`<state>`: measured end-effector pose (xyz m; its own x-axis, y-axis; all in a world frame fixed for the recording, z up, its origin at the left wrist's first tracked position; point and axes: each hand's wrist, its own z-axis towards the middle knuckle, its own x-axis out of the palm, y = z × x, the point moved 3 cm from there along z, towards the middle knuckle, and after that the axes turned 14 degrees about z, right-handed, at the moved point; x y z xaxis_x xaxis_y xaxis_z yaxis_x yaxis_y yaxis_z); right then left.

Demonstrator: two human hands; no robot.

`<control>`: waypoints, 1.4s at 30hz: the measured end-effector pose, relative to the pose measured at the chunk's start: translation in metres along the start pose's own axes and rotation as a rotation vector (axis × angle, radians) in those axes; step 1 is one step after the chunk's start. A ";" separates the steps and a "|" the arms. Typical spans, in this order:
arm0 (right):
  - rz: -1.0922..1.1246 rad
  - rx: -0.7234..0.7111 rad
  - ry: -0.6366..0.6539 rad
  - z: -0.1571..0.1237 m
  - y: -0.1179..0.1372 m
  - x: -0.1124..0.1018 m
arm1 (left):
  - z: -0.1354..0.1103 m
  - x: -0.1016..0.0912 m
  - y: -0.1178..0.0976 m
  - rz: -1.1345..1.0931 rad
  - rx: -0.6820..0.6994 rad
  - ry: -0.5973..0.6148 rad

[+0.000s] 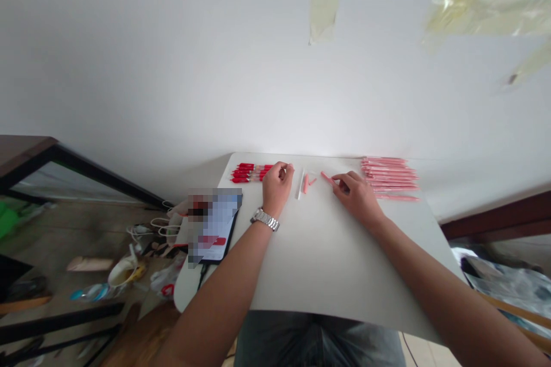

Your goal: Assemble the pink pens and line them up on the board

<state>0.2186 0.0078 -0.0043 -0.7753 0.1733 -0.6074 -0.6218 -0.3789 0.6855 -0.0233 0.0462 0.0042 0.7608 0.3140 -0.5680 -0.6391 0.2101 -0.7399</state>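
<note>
My left hand (278, 183), with a metal-banded watch on the wrist, is closed in a pinch beside a row of red pens (243, 172). Whatever its fingertips hold, if anything, is too small to make out. My right hand (355, 194) pinches a slim pink pen part (326, 178) between thumb and fingers, its far end pointing left. Between the hands lie a whitish see-through tube (300, 184), a short pink piece (305, 184) and a smaller pink piece (313, 182). Just right of my right hand is a stack of pink pens (390, 172), seemingly in clear wrappers.
A tablet or large phone (219, 229) with a cable lies at the white table's (327, 264) left edge. The wall (275, 69) rises right behind the table. On the floor at left are a bottle (91, 292), a cup (122, 271) and cables.
</note>
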 end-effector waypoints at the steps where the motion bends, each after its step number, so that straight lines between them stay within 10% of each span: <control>1: 0.006 0.003 -0.003 0.000 0.000 0.000 | 0.000 0.000 0.000 -0.001 0.001 0.000; 16: 0.041 -0.051 -0.061 -0.001 0.011 -0.009 | 0.002 0.002 0.000 0.011 -0.009 0.004; 27: 0.238 0.014 0.181 -0.009 0.011 -0.004 | 0.001 0.002 -0.001 -0.003 0.000 0.006; 42: -0.073 -0.117 -0.102 -0.002 0.007 -0.012 | 0.000 0.003 0.000 -0.015 0.002 -0.004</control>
<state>0.2241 0.0010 0.0069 -0.7393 0.2937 -0.6060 -0.6645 -0.4643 0.5856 -0.0211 0.0472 0.0032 0.7698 0.3147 -0.5553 -0.6278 0.2169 -0.7475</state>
